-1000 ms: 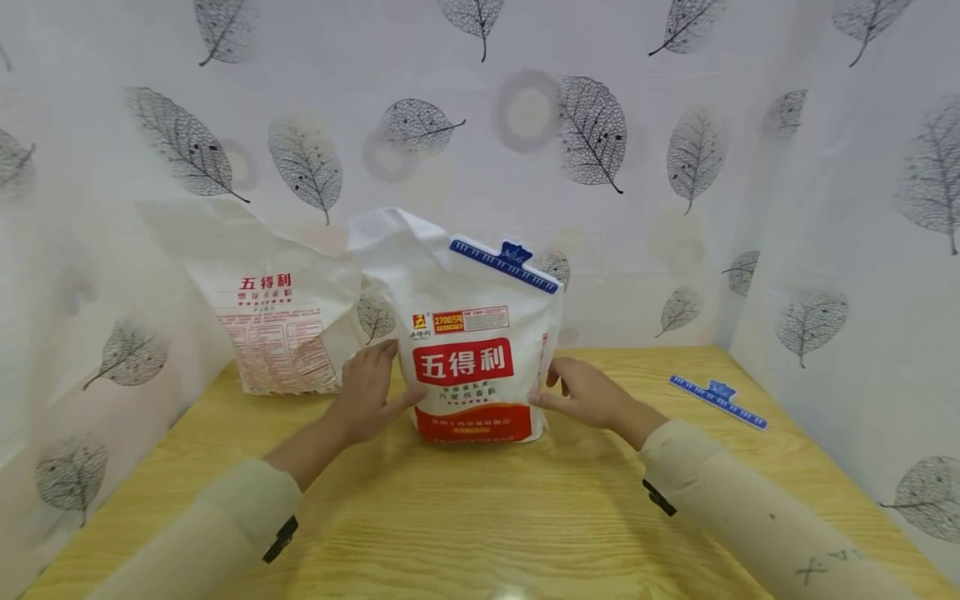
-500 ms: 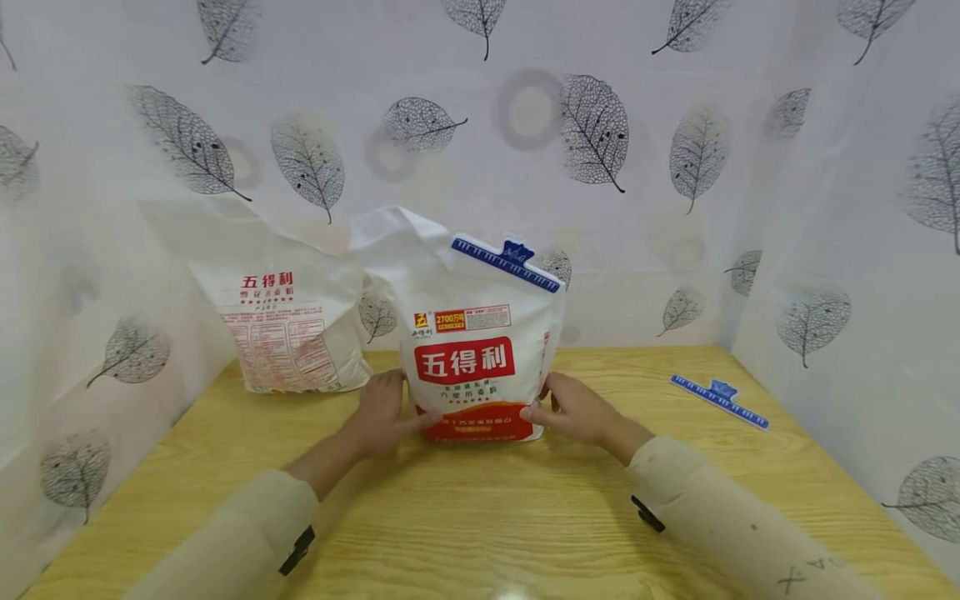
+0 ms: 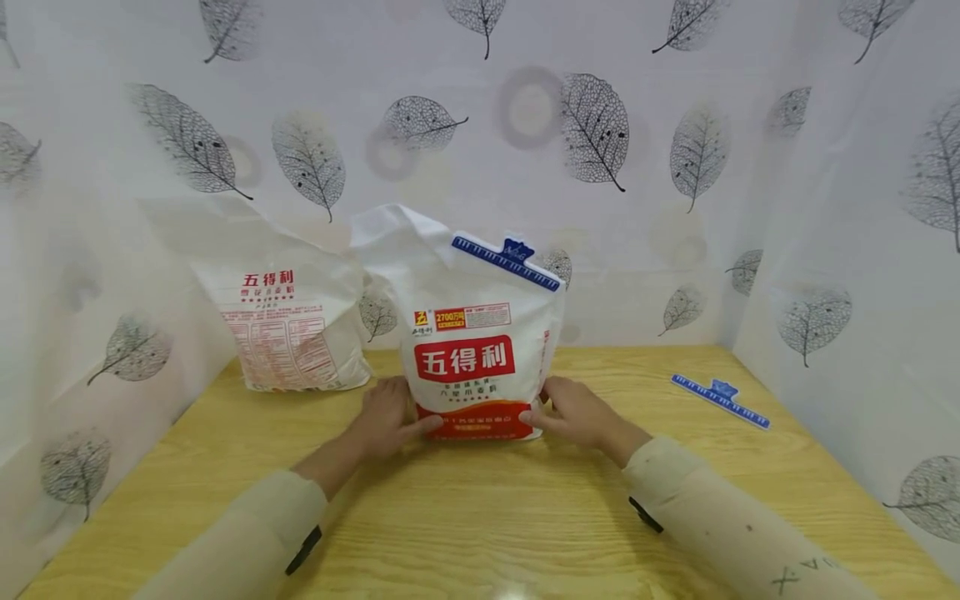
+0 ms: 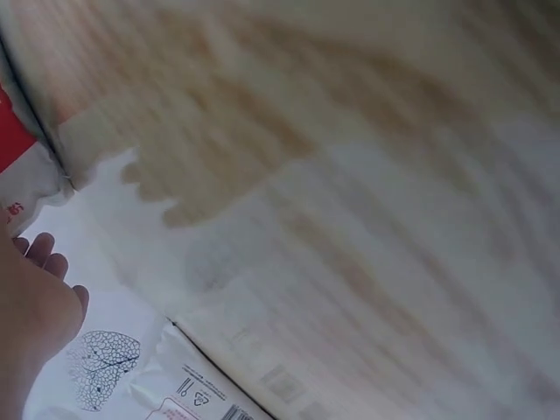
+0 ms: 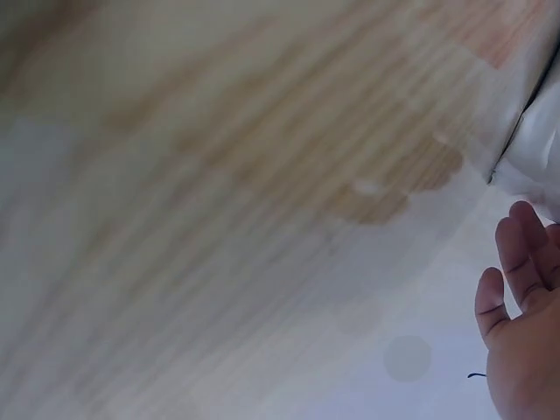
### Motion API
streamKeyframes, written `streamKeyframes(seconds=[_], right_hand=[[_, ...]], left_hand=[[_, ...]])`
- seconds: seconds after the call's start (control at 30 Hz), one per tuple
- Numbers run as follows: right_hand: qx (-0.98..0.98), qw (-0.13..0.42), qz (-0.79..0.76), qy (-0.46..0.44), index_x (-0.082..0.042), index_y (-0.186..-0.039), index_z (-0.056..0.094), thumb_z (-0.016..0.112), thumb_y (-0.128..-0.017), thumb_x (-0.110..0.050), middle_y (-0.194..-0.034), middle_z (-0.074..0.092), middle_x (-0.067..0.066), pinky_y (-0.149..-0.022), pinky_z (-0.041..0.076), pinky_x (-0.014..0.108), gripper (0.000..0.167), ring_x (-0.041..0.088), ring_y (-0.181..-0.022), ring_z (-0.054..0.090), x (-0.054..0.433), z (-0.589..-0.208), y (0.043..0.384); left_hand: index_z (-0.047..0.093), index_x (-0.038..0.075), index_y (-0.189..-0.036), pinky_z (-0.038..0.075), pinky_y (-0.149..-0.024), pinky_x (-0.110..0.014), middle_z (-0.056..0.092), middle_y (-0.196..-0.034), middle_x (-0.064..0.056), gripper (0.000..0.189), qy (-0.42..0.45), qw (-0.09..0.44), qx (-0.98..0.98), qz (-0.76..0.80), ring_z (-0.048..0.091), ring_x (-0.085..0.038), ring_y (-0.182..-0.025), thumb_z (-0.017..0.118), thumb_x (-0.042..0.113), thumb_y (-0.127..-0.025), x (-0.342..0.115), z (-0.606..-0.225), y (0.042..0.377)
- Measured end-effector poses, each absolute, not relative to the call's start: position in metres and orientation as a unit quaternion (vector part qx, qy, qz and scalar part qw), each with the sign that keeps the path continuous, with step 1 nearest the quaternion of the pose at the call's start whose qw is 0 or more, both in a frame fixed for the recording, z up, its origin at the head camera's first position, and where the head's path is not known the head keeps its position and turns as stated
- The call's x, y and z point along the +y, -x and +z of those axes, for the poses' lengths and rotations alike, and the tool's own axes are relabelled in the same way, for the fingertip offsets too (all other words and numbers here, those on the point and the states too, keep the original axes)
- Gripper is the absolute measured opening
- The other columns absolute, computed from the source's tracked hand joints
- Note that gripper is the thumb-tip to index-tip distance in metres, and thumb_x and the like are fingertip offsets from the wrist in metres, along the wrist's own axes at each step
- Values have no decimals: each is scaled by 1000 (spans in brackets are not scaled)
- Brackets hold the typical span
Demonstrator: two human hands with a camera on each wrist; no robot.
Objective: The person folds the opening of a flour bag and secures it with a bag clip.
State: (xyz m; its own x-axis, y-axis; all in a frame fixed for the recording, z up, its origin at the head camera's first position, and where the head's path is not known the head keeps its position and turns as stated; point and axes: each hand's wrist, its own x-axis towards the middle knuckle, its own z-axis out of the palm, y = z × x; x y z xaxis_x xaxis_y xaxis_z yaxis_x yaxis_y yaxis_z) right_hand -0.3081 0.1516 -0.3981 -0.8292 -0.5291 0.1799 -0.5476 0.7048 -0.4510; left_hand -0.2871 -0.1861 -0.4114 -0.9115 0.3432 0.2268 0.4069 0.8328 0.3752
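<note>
A white flour bag (image 3: pixel 420 267) with red printing stands upright mid-table in the head view. Clamped along its slanted top right edge is a blue sealing clip (image 3: pixel 507 261). My left hand (image 3: pixel 386 419) holds the bag's lower left side, thumb across the front. Opposite it, my right hand (image 3: pixel 577 414) holds the lower right side, its thumb also on the front. Other fingers reach along the sides and are partly hidden in the head view. The left wrist view shows bent fingers (image 4: pixel 58 265); the right wrist view shows slightly bent fingers (image 5: pixel 516 262) beside the bag.
A second white flour bag (image 3: pixel 277 325) stands behind to the left, its tall top leaning left. Another blue clip (image 3: pixel 720 400) lies on the wooden table (image 3: pixel 480 517) at the right. Leaf-patterned sheets (image 3: pixel 480 183) enclose the back and sides.
Both hands have slid lower on the bag's sides over the last second, the left also moving right. The bag, its clip and the other things have stayed in place.
</note>
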Motion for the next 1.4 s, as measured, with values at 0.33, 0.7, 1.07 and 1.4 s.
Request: streamKeyframes(seconds=[0.33, 0.7, 1.07, 1.4], right_hand=[[-934, 30, 194, -300, -20, -142, 51, 59, -86, -71, -131, 64, 1, -101, 49, 44, 76, 18, -116, 62, 147, -402, 308], [-934, 51, 160, -314, -18, -143, 51, 54, -88, -73, -137, 61, 6, -104, 46, 48, 78, 26, -123, 61, 148, -402, 313], [-943, 50, 143, -297, -14, -142, 51, 50, -90, -71, -133, 63, 10, -100, 46, 53, 77, 30, -118, 62, 148, -405, 312], [-951, 62, 119, -278, -10, -139, 51, 48, -93, -69, -127, 65, 12, -98, 46, 53, 74, 32, -114, 62, 151, -406, 319]], left_hand=[[38, 2, -143, 33, -103, -60, 53, -132, -19, 82, 196, 79, -957, -197, 44, -38, -124, 59, 62, -92, -185, -415, 289], [38, 1, -143, 30, -106, -63, 52, -133, -20, 83, 192, 86, -960, -185, 44, -40, -127, 58, 63, -92, -183, -411, 286], [38, 3, -144, 28, -109, -60, 52, -133, -17, 83, 183, 79, -961, -192, 44, -37, -129, 59, 64, -91, -180, -413, 289], [44, -1, -130, 32, -102, -55, 54, -120, -19, 78, 173, 107, -967, -153, 45, -39, -122, 53, 67, -92, -173, -414, 297]])
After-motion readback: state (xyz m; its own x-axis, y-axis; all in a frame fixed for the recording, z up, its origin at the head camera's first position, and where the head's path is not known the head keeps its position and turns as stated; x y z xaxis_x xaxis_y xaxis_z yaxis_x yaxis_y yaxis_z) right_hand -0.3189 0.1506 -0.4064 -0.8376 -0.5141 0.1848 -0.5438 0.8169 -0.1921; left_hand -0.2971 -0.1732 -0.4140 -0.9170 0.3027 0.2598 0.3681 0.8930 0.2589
